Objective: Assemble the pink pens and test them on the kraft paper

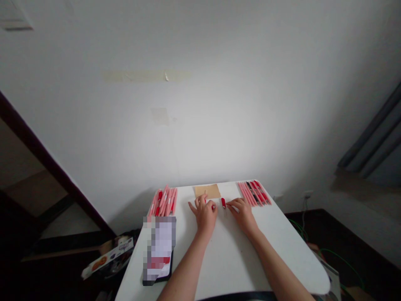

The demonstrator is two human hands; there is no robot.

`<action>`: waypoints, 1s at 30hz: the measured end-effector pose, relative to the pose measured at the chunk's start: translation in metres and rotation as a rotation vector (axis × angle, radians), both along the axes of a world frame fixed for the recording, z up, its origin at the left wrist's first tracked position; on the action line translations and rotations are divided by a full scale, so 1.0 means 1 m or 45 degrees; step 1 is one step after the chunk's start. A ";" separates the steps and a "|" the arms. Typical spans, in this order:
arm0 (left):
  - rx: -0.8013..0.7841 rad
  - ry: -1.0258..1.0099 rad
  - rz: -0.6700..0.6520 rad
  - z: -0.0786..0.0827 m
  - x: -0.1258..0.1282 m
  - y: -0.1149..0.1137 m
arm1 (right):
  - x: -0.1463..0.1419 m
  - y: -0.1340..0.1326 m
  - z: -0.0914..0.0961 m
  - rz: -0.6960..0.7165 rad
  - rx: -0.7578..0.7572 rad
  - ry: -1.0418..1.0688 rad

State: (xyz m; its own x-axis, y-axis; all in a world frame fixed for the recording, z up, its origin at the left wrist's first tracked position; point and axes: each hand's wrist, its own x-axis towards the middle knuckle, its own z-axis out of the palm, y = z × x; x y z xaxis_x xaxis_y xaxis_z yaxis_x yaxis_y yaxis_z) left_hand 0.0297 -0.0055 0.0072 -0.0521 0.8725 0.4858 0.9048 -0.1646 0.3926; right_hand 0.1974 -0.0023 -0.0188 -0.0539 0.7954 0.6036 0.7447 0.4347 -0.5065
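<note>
My left hand (205,214) is over the middle of the white table, thumb and forefinger closed on a small red pen part (213,207); its other fingers are spread. Just to its right is a short red pen piece (223,202), with a thin pale tip pointing toward me. My right hand (243,214) is beside that piece, fingertips drawn together in a pinch at its right side. Whatever those fingertips hold is too small to make out.
Pink and red pens (163,202) are piled at the table's left edge. A neat row of pink, red and black pens (254,193) lies at the right. Behind my hands is a tan paper sheet (210,191). A phone (163,246) lies front left, near the white table (232,267) edge.
</note>
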 end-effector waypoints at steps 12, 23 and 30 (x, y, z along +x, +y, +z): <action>-0.041 0.021 0.000 0.000 0.001 0.002 | 0.002 0.003 -0.005 -0.009 0.002 -0.011; -0.071 0.014 0.003 0.000 0.000 0.001 | 0.003 0.004 -0.006 -0.030 0.005 -0.026; -0.097 0.014 -0.007 0.002 0.000 0.000 | 0.003 0.003 -0.003 -0.022 -0.020 -0.018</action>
State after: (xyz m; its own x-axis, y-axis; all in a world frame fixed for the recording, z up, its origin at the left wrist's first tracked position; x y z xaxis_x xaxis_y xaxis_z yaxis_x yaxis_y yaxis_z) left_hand 0.0295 -0.0053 0.0096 -0.0425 0.9071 0.4187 0.9084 -0.1394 0.3941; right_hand 0.2002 0.0004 -0.0221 -0.0484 0.8057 0.5904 0.7592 0.4138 -0.5023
